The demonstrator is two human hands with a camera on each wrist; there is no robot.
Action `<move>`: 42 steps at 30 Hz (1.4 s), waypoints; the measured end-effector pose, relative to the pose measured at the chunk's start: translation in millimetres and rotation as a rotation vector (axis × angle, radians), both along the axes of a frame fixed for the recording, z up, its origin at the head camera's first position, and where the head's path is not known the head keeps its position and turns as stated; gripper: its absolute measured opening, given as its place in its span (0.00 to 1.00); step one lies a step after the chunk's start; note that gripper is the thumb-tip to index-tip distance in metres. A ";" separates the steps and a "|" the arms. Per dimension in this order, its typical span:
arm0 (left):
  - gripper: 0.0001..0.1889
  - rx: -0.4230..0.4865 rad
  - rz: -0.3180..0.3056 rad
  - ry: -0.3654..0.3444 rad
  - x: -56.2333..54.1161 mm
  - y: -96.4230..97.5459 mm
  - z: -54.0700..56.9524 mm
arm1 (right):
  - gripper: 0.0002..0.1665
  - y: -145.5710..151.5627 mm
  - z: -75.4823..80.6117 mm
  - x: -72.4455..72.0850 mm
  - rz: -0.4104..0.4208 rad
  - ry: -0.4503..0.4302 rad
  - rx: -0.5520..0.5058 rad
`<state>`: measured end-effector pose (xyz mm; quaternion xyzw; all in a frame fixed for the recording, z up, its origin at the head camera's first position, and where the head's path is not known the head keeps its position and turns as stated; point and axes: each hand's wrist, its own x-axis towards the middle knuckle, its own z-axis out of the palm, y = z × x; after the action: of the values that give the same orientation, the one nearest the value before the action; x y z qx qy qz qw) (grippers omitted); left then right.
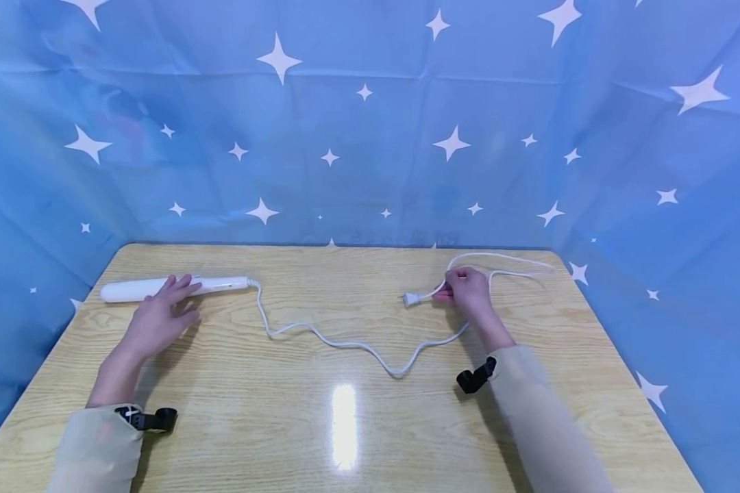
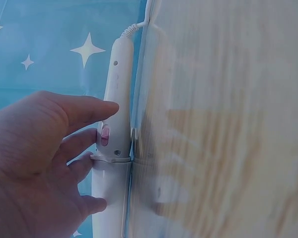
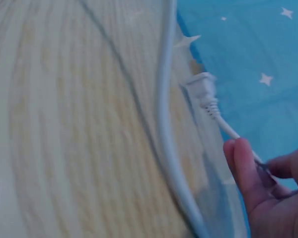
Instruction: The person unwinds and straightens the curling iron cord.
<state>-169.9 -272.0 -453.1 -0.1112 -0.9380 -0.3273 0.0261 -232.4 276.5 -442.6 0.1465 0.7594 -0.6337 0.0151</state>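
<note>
A slim white hair straightener [image 1: 222,284] lies along the table's far left side, with a pink slide switch [image 2: 105,135] on its handle. My left hand [image 1: 160,316] is over its middle, fingers spread and relaxed; in the left wrist view the fingertips are right at its surface, close to the switch. From the handle's coiled end a white power cord [image 1: 351,344] runs in waves to the right. My right hand [image 1: 471,293] pinches this cord between thumb and fingers, a little behind the two-pin plug [image 1: 412,299], which points left.
The wooden table [image 1: 253,424] has a glossy top with a bright light reflection. Beyond my right hand, a loop of cord [image 1: 499,255] reaches toward the far right corner. A blue curtain with white stars [image 1: 370,137] stands behind and at both sides.
</note>
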 end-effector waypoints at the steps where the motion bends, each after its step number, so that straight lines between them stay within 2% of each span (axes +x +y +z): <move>1: 0.30 -0.001 0.001 0.003 -0.1 0.2 0.0 | 0.17 -1.8 -2.1 -0.4 0.004 -0.008 0.007; 6: 0.30 0.002 0.002 0.006 -0.3 0.9 0.4 | 0.15 -9.5 -7.9 -0.8 0.026 -0.064 0.018; 11: 0.30 0.004 0.000 0.004 -0.4 0.5 -0.9 | 0.21 -14.1 -7.1 2.7 0.061 -0.088 -0.018; 16: 0.30 0.004 0.005 0.009 0.5 1.1 -0.4 | 0.28 -16.9 -4.3 5.2 0.163 -0.067 -0.027; 23: 0.30 0.017 0.006 -0.002 0.9 1.6 -0.3 | 0.36 -13.3 -9.6 8.3 0.316 -0.003 0.006; 29: 0.30 0.016 0.002 -0.014 0.4 1.9 -0.1 | 0.37 -4.1 -9.8 14.4 0.410 0.023 0.012; 31: 0.30 0.006 0.000 -0.018 -0.1 1.8 0.0 | 0.36 0.2 -7.0 18.2 0.424 0.052 0.062; 38: 0.30 -0.013 -0.003 -0.020 -0.3 3.4 3.6 | 0.23 28.3 1.5 34.8 0.426 0.280 0.517; 42: 0.29 -0.022 -0.003 -0.011 0.8 3.8 4.9 | 0.18 45.8 1.7 45.6 0.460 0.316 0.638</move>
<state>-169.1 -268.1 -448.2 -0.1109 -0.9414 -0.3179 0.0192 -186.8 322.3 -441.0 -0.1285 0.9234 -0.3616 -0.0067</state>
